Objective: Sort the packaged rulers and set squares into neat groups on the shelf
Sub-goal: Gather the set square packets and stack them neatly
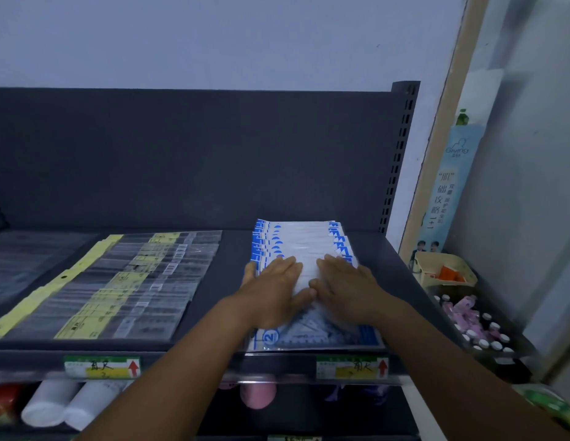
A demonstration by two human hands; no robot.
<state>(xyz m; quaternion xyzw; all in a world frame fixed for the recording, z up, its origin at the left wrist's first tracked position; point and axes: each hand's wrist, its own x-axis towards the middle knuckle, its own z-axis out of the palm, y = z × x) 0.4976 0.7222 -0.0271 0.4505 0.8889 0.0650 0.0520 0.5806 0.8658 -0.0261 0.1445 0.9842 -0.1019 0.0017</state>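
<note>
Both hands were down flat on the set-square packs when I checked. Left hand lay palm-down with fingers straight and together, pressing on the top pack; its thumb sat at the stack's left edge. Right hand lay just beside it, also palm-down with fingers extended, thumb angled in toward the left hand's, the two nearly touching. Neither hand curled around anything, just flat contact. The stack was a fanned row of blue-and-white packs, running from under my palms away past the fingertips toward the shelf's dark back panel. The nearest pack stuck out below my wrists toward the shelf's front lip, with a clear set square showing through it and a round blue "2" mark at its left corner. Well off to the left of the left hand, apart from the blue stack, lay the ruler packs: clear sleeves with yellow header cards, overlapped in a slanted row. A bare strip of shelf sat between the two groups. Beneath my forearms, two green-and-yellow price tags with red arrows were on the front rail, left tag under the rulers, right tag under the set squares. Handwriting on them was too blurred to read.
</note>
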